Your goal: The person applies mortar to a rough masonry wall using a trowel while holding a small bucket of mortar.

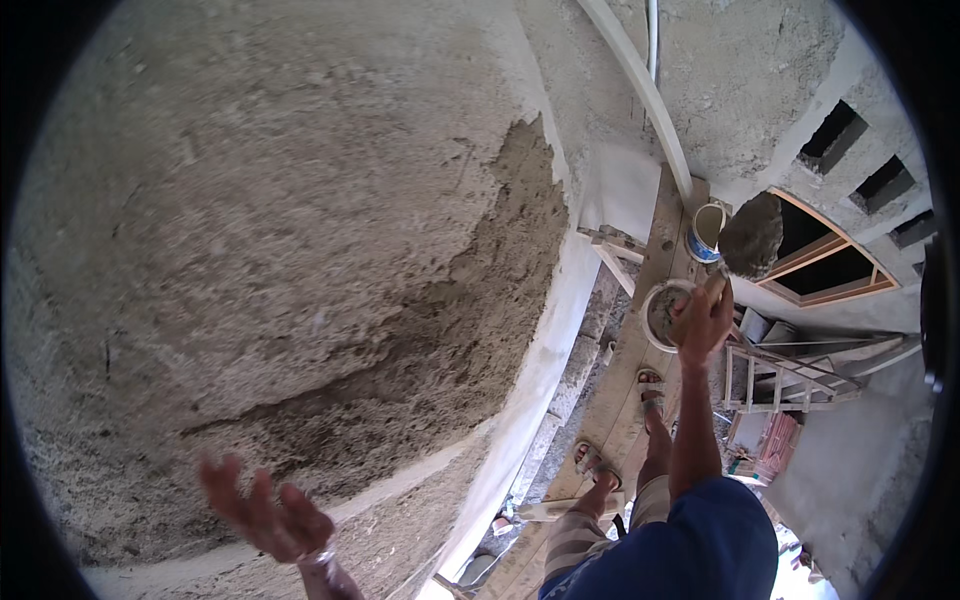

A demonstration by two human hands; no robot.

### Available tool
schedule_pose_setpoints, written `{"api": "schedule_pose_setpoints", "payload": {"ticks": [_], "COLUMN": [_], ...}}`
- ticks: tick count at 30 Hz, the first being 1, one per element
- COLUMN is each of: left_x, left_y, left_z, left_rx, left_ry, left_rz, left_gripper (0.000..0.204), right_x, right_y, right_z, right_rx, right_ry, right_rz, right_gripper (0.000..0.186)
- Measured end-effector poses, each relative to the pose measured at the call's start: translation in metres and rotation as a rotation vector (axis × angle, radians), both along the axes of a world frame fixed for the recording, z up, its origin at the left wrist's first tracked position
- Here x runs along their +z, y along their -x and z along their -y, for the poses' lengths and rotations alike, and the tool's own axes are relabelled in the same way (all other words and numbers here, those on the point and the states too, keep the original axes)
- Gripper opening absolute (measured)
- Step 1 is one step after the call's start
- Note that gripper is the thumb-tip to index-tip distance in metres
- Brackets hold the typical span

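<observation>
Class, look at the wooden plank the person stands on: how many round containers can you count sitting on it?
2. One pale bucket sits on the plank beside the right hand, which holds a trowel of mortar; a blue-and-white tub stands farther along. Others may be hidden.

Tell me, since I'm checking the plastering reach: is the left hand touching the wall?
Apart. The head view shows the left hand open with spread fingers, blurred, in front of the plastered wall, not pressed on it.
</observation>
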State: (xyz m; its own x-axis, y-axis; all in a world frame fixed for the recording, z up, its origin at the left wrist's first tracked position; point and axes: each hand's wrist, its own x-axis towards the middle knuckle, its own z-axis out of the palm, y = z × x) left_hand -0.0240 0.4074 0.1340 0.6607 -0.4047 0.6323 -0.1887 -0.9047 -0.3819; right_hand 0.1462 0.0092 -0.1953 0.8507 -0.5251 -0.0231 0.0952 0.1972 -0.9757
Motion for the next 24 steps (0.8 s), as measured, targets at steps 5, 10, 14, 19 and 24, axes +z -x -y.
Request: {"api": "schedule_pose_setpoints", "payload": {"ticks": [5, 10, 14, 19, 24], "left_x": [0.073, 0.092, 0.101, 0.096, 0.091], "left_y": [0.032, 0.074, 0.124, 0.184, 0.207], "left_z": [-0.004, -0.004, -0.025, -0.083, -0.135], "left_rx": [0.28, 0.551, 0.883, 0.979, 0.738], "left_ry": [-0.397, -0.324, -0.282, -0.136, 0.247], "left_rz": [0.246, 0.489, 0.781, 0.6, 0.451], "left_gripper": [0.039, 0.058, 0.077, 0.077, 0.07], "right_x": [-0.031, 0.017, 0.09, 0.024, -0.105], "right_y": [-0.045, -0.006, 0.065, 0.064, 0.078], "right_z": [-0.144, -0.298, -0.297, -0.198, -0.098], "right_rx": [-0.202, 0.318, 0.689, 0.907, 0.553], "right_ry": [0.309, 0.739, -0.026, -0.004, -0.191], "right_rz": [-0.05, 0.168, -0.032, -0.46, -0.805], "right_gripper": [0.027, 0.052, 0.057, 0.041, 0.04]}}
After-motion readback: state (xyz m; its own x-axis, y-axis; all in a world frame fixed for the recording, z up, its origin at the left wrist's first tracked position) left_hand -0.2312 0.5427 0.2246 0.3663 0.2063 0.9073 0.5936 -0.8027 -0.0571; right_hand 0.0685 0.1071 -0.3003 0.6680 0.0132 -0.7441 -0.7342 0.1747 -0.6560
